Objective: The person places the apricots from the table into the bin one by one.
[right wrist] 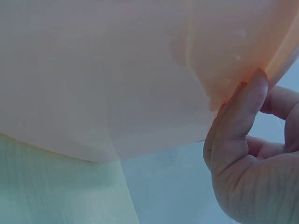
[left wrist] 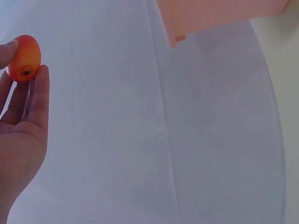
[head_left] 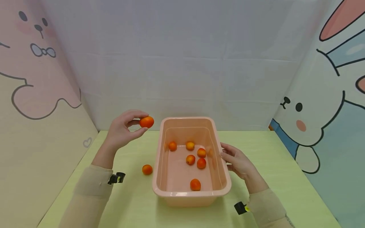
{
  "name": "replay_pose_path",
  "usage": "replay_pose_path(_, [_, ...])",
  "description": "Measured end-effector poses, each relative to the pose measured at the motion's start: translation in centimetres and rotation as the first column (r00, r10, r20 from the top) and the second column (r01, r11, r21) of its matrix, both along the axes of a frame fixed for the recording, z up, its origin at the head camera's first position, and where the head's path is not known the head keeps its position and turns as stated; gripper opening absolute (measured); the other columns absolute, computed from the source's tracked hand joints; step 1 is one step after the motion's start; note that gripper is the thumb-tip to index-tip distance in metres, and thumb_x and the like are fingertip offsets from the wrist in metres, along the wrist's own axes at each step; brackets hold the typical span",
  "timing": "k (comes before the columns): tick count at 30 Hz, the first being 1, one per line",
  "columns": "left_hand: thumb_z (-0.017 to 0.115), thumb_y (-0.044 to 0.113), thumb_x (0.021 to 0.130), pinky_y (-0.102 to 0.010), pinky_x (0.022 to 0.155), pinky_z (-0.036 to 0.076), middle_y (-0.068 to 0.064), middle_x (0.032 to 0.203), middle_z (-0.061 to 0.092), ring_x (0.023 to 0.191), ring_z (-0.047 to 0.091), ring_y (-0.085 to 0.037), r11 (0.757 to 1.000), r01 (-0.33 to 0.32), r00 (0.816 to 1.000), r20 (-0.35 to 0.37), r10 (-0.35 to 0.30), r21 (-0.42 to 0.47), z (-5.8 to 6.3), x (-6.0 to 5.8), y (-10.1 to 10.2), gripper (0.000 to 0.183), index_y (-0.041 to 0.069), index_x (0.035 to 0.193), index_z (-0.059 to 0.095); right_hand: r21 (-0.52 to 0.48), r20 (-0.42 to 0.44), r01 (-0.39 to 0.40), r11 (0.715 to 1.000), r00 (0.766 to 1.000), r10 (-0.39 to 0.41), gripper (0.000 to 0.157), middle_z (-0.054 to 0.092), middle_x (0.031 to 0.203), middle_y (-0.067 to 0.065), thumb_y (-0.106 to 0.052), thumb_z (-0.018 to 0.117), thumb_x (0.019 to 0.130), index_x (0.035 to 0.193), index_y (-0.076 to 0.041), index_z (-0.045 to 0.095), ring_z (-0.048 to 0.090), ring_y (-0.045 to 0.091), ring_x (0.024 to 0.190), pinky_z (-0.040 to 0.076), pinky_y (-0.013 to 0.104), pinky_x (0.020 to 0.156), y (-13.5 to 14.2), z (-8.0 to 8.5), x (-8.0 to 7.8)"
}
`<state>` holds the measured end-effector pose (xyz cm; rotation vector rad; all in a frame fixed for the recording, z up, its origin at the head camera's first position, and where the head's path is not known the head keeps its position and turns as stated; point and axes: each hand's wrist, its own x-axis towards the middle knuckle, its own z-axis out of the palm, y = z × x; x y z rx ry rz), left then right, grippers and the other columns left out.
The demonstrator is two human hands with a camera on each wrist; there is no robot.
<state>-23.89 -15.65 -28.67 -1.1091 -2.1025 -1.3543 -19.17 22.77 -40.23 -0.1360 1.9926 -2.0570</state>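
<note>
In the head view my left hand (head_left: 124,128) pinches an oval orange-red fruit (head_left: 146,122) between thumb and fingertips, raised to the left of a pink plastic bin (head_left: 186,193). The left wrist view shows this same fruit (left wrist: 25,57) with a small dark spot at one end. Several similar fruits (head_left: 190,160) lie spread over the bin's floor. Another loose fruit (head_left: 147,169) sits on the table, just left of the bin. At the bin's right side my right hand (head_left: 238,161) holds the rim, with fingers against the outer wall (right wrist: 140,84).
The bin stands on a pale yellow-green table (head_left: 129,196). Behind it hangs a plain whitish cloth (head_left: 185,69). Side panels carry cartoon drawings, including a rabbit (head_left: 310,107) on the right. Each sleeve bears a small black clip (head_left: 117,178) near the wrist.
</note>
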Motion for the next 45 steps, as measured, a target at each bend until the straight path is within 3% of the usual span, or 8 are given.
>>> replay_pose_path(12, [0.07, -0.019, 0.068, -0.034, 0.078, 0.052, -0.023, 0.105, 0.059, 0.092, 0.057, -0.028, 0.988, 0.151, 0.985, -0.081, -0.151, 0.001, 2.5, -1.0, 4.6, 0.038, -0.013, 0.104, 0.061, 0.009, -0.004, -0.003, 1.0, 1.0, 0.003, 0.057, 0.042, 0.12, 0.026, -0.017, 0.051, 0.096, 0.144, -0.001, 0.025, 0.058, 0.027, 0.1, 0.053, 0.037, 0.076, -0.3, -0.5, -0.4])
replay_pose_path(18, [0.07, -0.018, 0.068, -0.035, 0.078, 0.053, -0.023, 0.103, 0.06, 0.093, 0.057, -0.027, 0.971, 0.238, 0.966, -0.106, -0.236, 0.012, 3.5, -1.3, 7.3, 0.037, -0.013, 0.103, 0.061, 0.0, -0.006, -0.009, 1.0, 1.0, 0.009, 0.056, 0.042, 0.119, 0.025, -0.015, 0.05, 0.096, 0.144, -0.001, 0.025, 0.058, 0.026, 0.099, 0.053, 0.038, 0.076, -0.3, -0.7, -0.6])
replay_pose_path(23, [0.069, -0.017, 0.07, -0.036, 0.077, 0.053, -0.023, 0.104, 0.06, 0.094, 0.057, -0.026, 0.952, 0.306, 0.946, -0.106, -0.305, -0.011, 3.6, -1.5, 9.7, 0.035, -0.014, 0.104, 0.061, -0.004, 0.0, -0.006, 1.0, 1.0, 0.006, 0.056, 0.042, 0.121, 0.026, -0.015, 0.051, 0.096, 0.144, -0.001, 0.025, 0.058, 0.027, 0.1, 0.053, 0.038, 0.076, -0.4, -0.6, -0.6])
replay_pose_path(28, [0.069, -0.011, 0.074, -0.037, 0.08, 0.052, -0.02, 0.106, 0.06, 0.095, 0.057, -0.024, 0.954, 0.299, 0.953, -0.033, -0.3, -0.016, 3.2, -1.7, 11.5, 0.034, -0.011, 0.107, 0.061, -0.007, 0.001, -0.006, 1.0, 1.0, 0.006, 0.056, 0.042, 0.12, 0.025, -0.015, 0.05, 0.096, 0.144, -0.001, 0.025, 0.058, 0.028, 0.101, 0.053, 0.038, 0.076, -0.4, -0.6, -0.5])
replay_pose_path(33, [0.069, -0.006, 0.077, -0.036, 0.082, 0.051, -0.017, 0.109, 0.059, 0.096, 0.057, -0.021, 0.963, 0.269, 0.959, 0.092, -0.267, -0.007, 2.7, -2.3, 12.8, 0.034, -0.009, 0.11, 0.061, -0.007, -0.003, -0.004, 1.0, 1.0, 0.004, 0.056, 0.042, 0.119, 0.024, -0.015, 0.05, 0.096, 0.144, -0.001, 0.025, 0.058, 0.027, 0.1, 0.053, 0.037, 0.076, -0.4, -0.5, -0.5])
replay_pose_path(40, [0.069, 0.0, 0.08, -0.032, 0.084, 0.05, -0.012, 0.112, 0.06, 0.096, 0.06, -0.021, 0.959, 0.282, 0.918, 0.284, -0.278, 0.028, -0.1, -5.3, 14.1, 0.036, -0.002, 0.115, 0.061, -0.004, -0.004, -0.008, 1.0, 1.0, 0.008, 0.056, 0.041, 0.12, 0.026, -0.015, 0.05, 0.097, 0.144, -0.001, 0.024, 0.058, 0.027, 0.1, 0.053, 0.037, 0.076, -0.4, -0.6, -0.5])
replay_pose_path(45, [0.071, 0.009, 0.081, -0.027, 0.083, 0.05, -0.001, 0.109, 0.062, 0.096, 0.06, -0.015, 0.973, 0.23, 0.892, 0.404, -0.205, -0.014, -2.2, -7.2, 14.8, 0.037, 0.007, 0.117, 0.062, 0.006, -0.01, -0.008, 1.0, 1.0, 0.008, 0.057, 0.044, 0.116, 0.022, -0.017, 0.05, 0.096, 0.144, -0.001, 0.024, 0.058, 0.026, 0.098, 0.054, 0.036, 0.076, -0.3, -0.6, -0.5])
